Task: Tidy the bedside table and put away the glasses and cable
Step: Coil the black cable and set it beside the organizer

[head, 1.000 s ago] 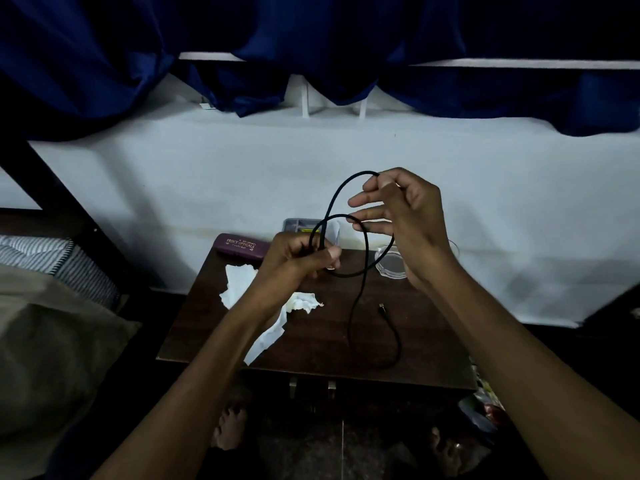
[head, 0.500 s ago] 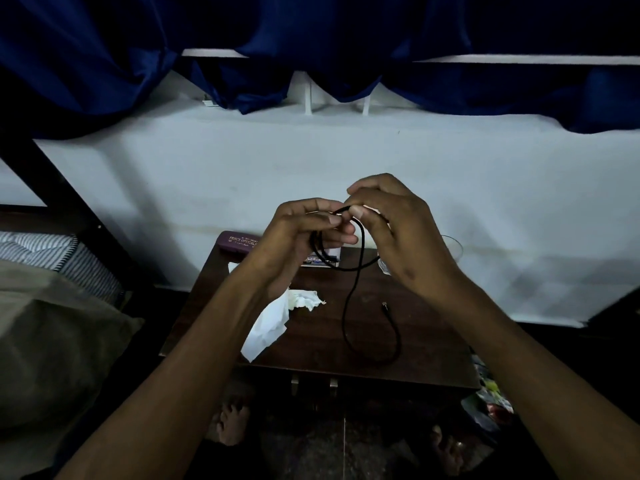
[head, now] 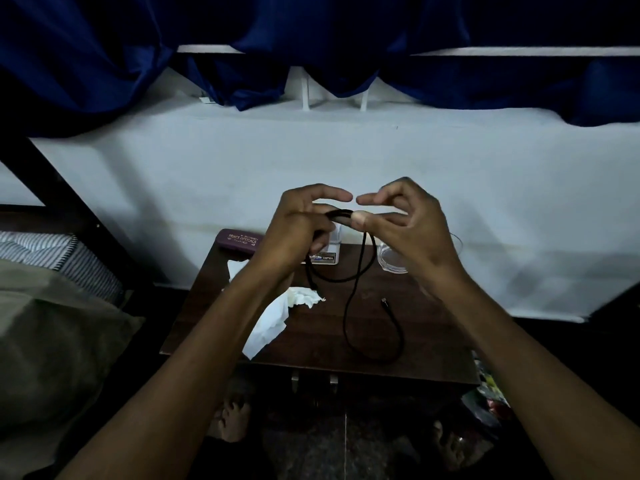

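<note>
A thin black cable (head: pixel 353 299) is held up over the dark wooden bedside table (head: pixel 415 351). My left hand (head: pixel 294 230) grips its gathered loops, and my right hand (head: pixel 405 223) pinches the top of the coil with thumb and finger. One long loop hangs down and trails on the tabletop, its plug end (head: pixel 383 301) lying free. A maroon glasses case (head: pixel 239 239) lies shut at the table's back left corner. No glasses are visible.
A crumpled white tissue (head: pixel 273 320) lies on the table's left half. A small clear box with a label (head: pixel 325 256) and a clear round lid or dish (head: pixel 394 261) stand at the back. A bed with pillows (head: pixel 52 306) is at left; bare feet (head: pixel 232 420) show below.
The wide loop my right hand held up has been brought down onto the coil in my left hand. Both hands have come together and risen slightly, with less cable trailing on the table.
</note>
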Tool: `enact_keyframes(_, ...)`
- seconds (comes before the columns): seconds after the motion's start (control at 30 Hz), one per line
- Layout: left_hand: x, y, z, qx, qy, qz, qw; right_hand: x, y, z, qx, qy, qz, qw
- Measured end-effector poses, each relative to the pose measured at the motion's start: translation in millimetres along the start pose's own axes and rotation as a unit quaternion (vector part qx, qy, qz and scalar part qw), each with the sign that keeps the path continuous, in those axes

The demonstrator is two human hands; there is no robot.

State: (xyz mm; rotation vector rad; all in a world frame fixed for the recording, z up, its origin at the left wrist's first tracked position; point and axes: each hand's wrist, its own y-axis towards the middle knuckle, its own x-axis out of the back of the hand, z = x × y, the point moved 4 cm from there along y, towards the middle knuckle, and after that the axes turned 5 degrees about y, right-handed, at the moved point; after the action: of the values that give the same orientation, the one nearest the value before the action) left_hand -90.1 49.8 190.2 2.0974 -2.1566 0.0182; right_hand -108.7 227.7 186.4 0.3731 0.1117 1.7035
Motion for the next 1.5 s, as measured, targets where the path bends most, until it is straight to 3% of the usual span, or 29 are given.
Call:
enact_keyframes(0.07, 4, 0, 1, 0.004, -0.039, -0.005, 0.999, -5, -6, -9, -0.054, 0.07, 0.045, 0.995)
enact_keyframes(0.17, 8, -2, 4, 0.019, -0.103, -0.027, 0.994, -17, -16, -15, -0.067, 0.074, 0.114, 0.989)
enact_keyframes(0.3, 13, -4, 13, 0.037, -0.166, -0.089, 0.981, -17, -18, -18, -0.042, 0.108, 0.061, 0.991)
enact_keyframes(0.4, 11, -5, 18, 0.041, -0.257, -0.124, 0.958, -25, -18, -17, -0.071, 0.181, 0.049, 0.98)
enact_keyframes(0.57, 7, -6, 15, 0.039, -0.395, -0.173, 0.901, -29, -24, -21, -0.051, 0.038, 0.045, 0.997)
enact_keyframes(0.67, 3, -6, 8, 0.025, -0.422, -0.195, 0.885, -33, -31, -24, -0.072, 0.031, 0.047, 0.996)
enact_keyframes(0.8, -7, -11, 6, 0.014, -0.455, -0.22, 0.863, -43, -40, -22, -0.138, 0.243, -0.021, 0.96)
enact_keyframes(0.93, -19, -16, 9, 0.016, -0.506, -0.235, 0.83, -40, -33, -19, -0.13, 0.392, -0.105, 0.905)
enact_keyframes(1.03, -17, -15, 4, 0.016, -0.509, -0.237, 0.827, -31, -35, -23, -0.147, 0.359, -0.083, 0.918)
enact_keyframes(1.13, -10, -12, -4, 0.012, -0.493, -0.243, 0.835, -28, -53, -29, -0.201, 0.258, 0.011, 0.945)
enact_keyframes(1.2, -7, -9, -5, 0.011, -0.492, -0.253, 0.833, -34, -61, -27, -0.202, 0.249, 0.037, 0.946)
enact_keyframes(1.4, -21, -16, 5, 0.034, -0.484, -0.277, 0.829, -39, -43, -6, -0.153, 0.508, -0.07, 0.845)
enact_keyframes(1.5, -32, -20, 15, 0.064, -0.502, -0.282, 0.815, -40, -31, 7, -0.125, 0.501, -0.084, 0.852)
